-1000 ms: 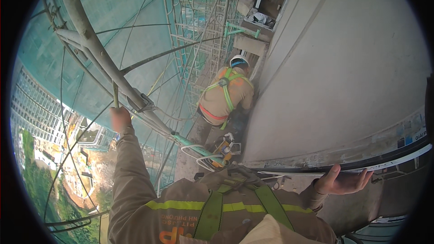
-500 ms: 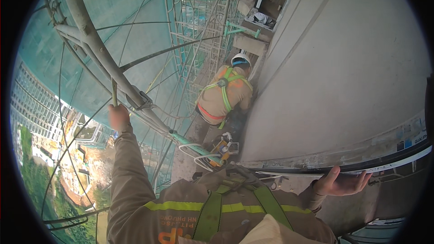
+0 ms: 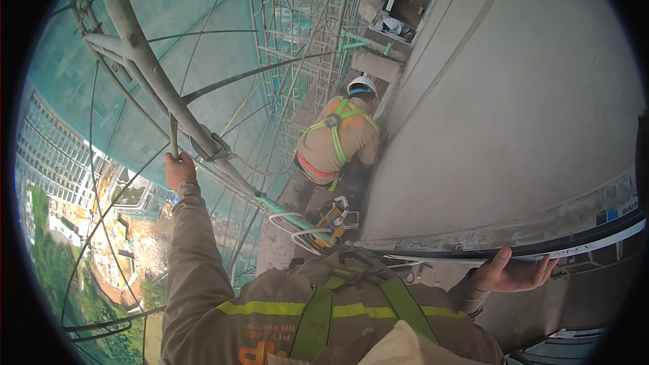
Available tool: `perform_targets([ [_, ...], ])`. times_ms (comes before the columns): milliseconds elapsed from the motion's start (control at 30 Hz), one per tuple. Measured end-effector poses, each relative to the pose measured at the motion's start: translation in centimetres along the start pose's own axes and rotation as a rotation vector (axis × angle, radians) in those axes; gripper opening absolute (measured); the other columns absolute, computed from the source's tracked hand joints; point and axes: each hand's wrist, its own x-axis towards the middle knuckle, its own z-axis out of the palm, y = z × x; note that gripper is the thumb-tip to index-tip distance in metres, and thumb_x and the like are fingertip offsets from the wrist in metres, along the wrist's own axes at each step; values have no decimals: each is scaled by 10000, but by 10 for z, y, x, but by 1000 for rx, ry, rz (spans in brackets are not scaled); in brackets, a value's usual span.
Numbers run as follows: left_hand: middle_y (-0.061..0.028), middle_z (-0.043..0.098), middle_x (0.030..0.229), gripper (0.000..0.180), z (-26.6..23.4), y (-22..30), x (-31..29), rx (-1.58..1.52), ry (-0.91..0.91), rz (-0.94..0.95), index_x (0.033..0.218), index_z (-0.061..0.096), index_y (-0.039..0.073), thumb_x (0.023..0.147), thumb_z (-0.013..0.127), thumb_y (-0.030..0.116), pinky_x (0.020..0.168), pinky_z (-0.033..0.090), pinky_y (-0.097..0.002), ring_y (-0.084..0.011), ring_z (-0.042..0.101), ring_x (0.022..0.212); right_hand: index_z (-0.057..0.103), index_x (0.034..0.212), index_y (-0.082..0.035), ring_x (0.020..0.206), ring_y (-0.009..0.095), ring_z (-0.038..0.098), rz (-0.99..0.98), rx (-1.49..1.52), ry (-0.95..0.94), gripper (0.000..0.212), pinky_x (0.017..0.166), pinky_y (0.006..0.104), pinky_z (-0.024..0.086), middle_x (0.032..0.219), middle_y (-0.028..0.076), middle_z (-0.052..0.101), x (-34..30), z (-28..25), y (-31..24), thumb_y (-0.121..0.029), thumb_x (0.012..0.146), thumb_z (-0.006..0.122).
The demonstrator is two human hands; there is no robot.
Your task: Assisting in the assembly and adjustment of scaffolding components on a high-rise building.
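My left hand (image 3: 180, 170) is closed around the lower part of a thin scaffold rod (image 3: 174, 136), beside a thick curved scaffold tube (image 3: 145, 54). On the right, my right hand (image 3: 510, 274) is open, its thumb up and fingers stretched out. It rests at the underside of a dark and white frame strip (image 3: 595, 240) along the bottom of a grey wall panel (image 3: 514, 108). The contact behind the fingers is partly hidden.
A co-worker (image 3: 341, 132) in a white helmet and green harness crouches ahead on the narrow walkway. A yellow tool (image 3: 331, 222) and white cable (image 3: 297, 233) lie between us. Green netting (image 3: 203, 0) hangs behind the scaffold; the ground (image 3: 128, 250) lies far below at left.
Both hands keep their places, the left on the rod and the right at the frame strip. The scene ahead has shifted very slightly in the picture.
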Motion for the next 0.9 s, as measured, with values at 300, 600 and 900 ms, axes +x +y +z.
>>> perform_targets([
  [300, -156, 696, 878, 270, -12, 1, -2, -14, 8, -21, 953, 562, 119, 850, 585, 368, 645, 487, -543, -423, 655, 809, 397, 1420, -6, 1429, 376, 314, -10, 10, -9, 757, 1172, 566, 303, 1500, 181, 315, 0, -2, 0, -325, 852, 784],
  [600, -170, 703, 898, 287, -3, -2, -3, -19, 4, -5, 1028, 571, 140, 841, 570, 358, 655, 496, -557, -439, 659, 830, 406, 1410, -9, 1429, 380, 313, 17, 30, 2, 748, 1179, 561, 294, 1506, 182, 309, -1, 0, 1, -315, 848, 793],
  [900, -162, 691, 889, 264, -10, 3, -1, -16, -7, -19, 950, 554, 126, 857, 581, 372, 657, 486, -545, -427, 653, 820, 400, 1409, -11, 1429, 397, 311, -8, 14, 2, 758, 1170, 580, 301, 1505, 200, 305, -1, 0, 0, -341, 848, 789],
])
